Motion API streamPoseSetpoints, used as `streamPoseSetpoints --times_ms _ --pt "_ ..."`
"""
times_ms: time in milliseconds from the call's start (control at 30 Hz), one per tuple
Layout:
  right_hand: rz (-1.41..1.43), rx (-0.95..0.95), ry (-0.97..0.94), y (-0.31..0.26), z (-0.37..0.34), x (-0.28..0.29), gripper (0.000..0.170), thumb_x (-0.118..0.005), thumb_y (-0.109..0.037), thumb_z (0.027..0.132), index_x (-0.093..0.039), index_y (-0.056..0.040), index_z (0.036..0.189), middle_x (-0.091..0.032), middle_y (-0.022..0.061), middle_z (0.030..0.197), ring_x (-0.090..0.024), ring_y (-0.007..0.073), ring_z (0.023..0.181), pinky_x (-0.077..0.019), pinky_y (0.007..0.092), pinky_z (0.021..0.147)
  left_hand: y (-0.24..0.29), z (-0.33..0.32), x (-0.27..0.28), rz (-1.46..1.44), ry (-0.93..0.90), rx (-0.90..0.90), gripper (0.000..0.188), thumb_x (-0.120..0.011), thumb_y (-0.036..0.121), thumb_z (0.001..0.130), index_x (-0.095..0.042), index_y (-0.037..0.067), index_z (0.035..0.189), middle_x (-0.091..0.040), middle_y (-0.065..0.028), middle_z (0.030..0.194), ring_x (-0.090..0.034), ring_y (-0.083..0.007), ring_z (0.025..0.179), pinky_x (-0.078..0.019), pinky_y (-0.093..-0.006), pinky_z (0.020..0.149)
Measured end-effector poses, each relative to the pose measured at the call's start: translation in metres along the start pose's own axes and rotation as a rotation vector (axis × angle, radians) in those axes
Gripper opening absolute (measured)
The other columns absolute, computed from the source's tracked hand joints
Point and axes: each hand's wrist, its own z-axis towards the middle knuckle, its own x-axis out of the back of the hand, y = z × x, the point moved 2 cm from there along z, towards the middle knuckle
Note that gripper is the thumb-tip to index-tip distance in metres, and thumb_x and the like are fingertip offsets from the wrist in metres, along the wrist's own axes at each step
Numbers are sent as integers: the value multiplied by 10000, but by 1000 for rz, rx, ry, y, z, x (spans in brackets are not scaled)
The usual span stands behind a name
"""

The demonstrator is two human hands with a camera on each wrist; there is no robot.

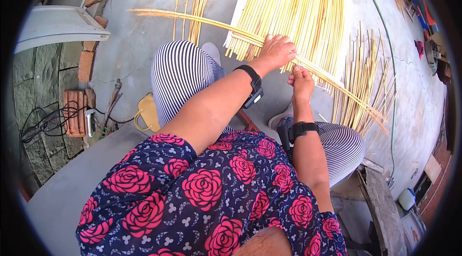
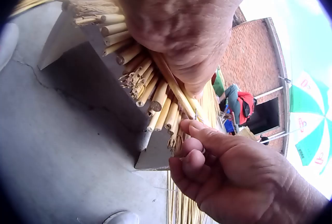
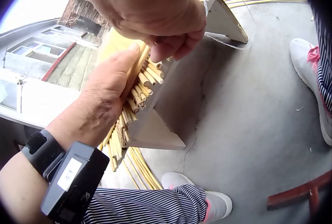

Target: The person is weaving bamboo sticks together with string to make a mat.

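Long straw-yellow stalks [image 1: 298, 10] lie side by side, their cut ends toward the person. A small bundle of stalks with feathery tips [image 1: 187, 16] crosses over those ends. My left hand [image 1: 278, 52] grips this crosswise bundle near its middle; in the right wrist view the left thumb lies along the stalks. Just to the right, my right hand [image 1: 301, 84] has thumb and forefinger pinched together close at the bundle, the other fingers curled. White string [image 3: 206, 6] runs beside the right hand in the right wrist view, its pinched part hidden by the fingers.
The stalks lie on a low white board [image 3: 155, 130] with raised supports. More thin stalks [image 1: 365, 73] lie on the floor at right, others [image 1: 198, 8] at left. A green hose [image 1: 393, 87] runs along the right. A yellow bag-like object [image 1: 147, 113] sits by the left knee.
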Motion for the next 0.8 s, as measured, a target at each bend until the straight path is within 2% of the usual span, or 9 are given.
streamPoseSetpoints --times_ms 167,400,567,667,800 --pt "117 -78 -30 -1 0 1 94 -606 -129 889 -635 -41 900 -567 -8 688 -503 71 532 -449 203 469 0 1 -2 5 20 2 194 -579 382 834 -682 235 906 -588 25 962 -501 -177 1025 -296 -401 908" --pt "132 -54 -13 -1 -1 1 107 -614 -124 883 -641 -21 891 -577 -3 692 -496 71 527 -433 200 464 6 2 5 2 -87 21 223 -543 382 854 -688 229 926 -614 21 968 -503 -191 1014 -287 -415 909" --pt "94 -49 -23 -3 0 2 106 -611 -125 882 -645 -32 920 -587 -8 720 -502 62 558 -436 190 491 5 2 5 10 -63 0 213 -552 372 847 -688 223 917 -621 24 954 -517 -196 988 -292 -423 895" --pt "99 -38 -7 -5 4 1 94 -615 -114 875 -638 -23 863 -563 4 642 -479 71 494 -413 196 452 5 0 6 -9 -50 -12 208 -560 370 842 -688 221 912 -624 25 945 -522 -198 979 -295 -424 891" --pt "108 -93 -44 -11 8 2 83 -610 -114 876 -627 -44 836 -568 6 634 -469 65 484 -405 191 448 5 1 5 -2 -57 -18 207 -566 371 839 -687 218 908 -627 23 940 -525 -200 979 -296 -424 892"
